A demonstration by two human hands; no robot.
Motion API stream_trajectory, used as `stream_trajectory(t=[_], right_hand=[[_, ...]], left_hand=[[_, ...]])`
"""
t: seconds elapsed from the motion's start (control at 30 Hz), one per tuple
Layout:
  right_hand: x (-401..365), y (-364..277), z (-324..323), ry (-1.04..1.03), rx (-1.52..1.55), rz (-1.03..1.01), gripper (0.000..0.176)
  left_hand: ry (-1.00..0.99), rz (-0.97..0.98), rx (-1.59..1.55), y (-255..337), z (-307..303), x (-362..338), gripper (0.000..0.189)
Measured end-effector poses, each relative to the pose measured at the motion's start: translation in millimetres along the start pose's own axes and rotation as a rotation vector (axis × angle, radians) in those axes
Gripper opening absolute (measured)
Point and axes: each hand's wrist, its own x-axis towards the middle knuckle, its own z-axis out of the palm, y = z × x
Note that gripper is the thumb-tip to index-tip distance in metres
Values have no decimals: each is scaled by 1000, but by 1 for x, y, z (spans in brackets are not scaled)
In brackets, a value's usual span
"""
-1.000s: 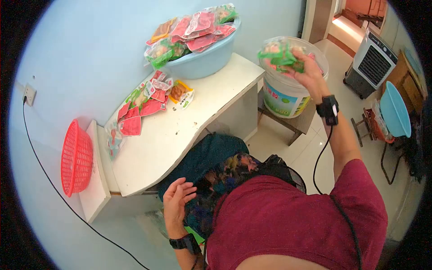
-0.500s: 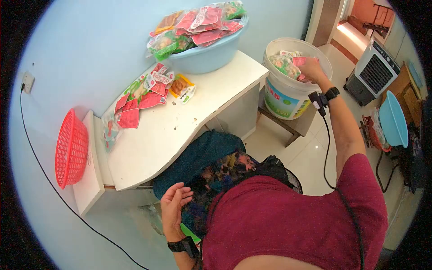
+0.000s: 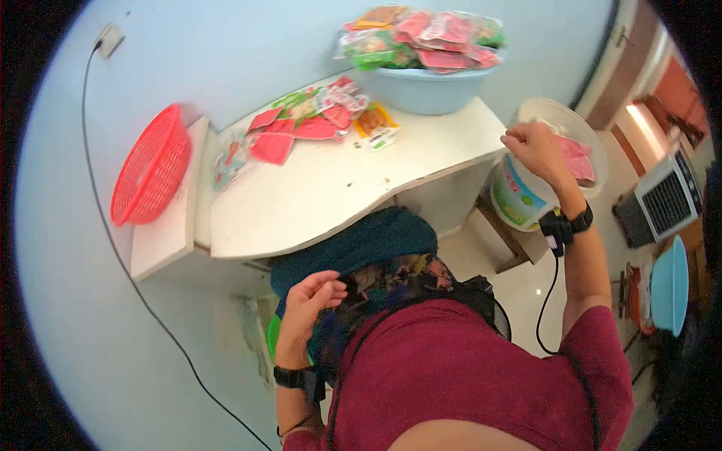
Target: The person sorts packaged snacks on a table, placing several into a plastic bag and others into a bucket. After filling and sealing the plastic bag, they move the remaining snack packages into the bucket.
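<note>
My right hand (image 3: pixel 537 152) hangs over the near rim of the white bucket (image 3: pixel 505 197), its fingers curled together and no packet showing in them. Inside the bucket lies a pink packet (image 3: pixel 576 159). My left hand (image 3: pixel 310 299) is in front of my lap, fingers loosely bent and apart, holding nothing. Red and pink packets (image 3: pixel 272 143) lie in a heap on the white table (image 3: pixel 301 218), beside a yellow-edged packet (image 3: pixel 374 122). More packets (image 3: pixel 444 36) are piled high in the light blue basin (image 3: pixel 432 92) at the table's back right.
A red plastic basket (image 3: pixel 154 169) leans at the table's left end. The bucket stands on a low stool (image 3: pixel 511 239). Farther right are an air cooler (image 3: pixel 662 195) and a blue basin (image 3: pixel 668 286). Cables run down the left wall and from my right wrist.
My right hand has come up out of the bucket to its table-side rim. My left hand has risen slightly. The view has turned, so the table and basins appear farther right.
</note>
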Motion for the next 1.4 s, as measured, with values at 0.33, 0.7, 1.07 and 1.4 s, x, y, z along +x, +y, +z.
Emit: stream_trajectory(t=[0.33,0.7,1.07,1.4], right_hand=[[12,-78,76,-200,386,-284,43],[60,-119,137,-54,245,-624,48],[65,-135,147,-130,265,-631,45],[62,-117,153,-92,257,-606,42]], left_hand=[[131,207,114,20,-13,7,25],[291,350,192,51,-23,20,22],[282,359,272,52,-28,23,23],[348,450,313,54,-27,34,21]])
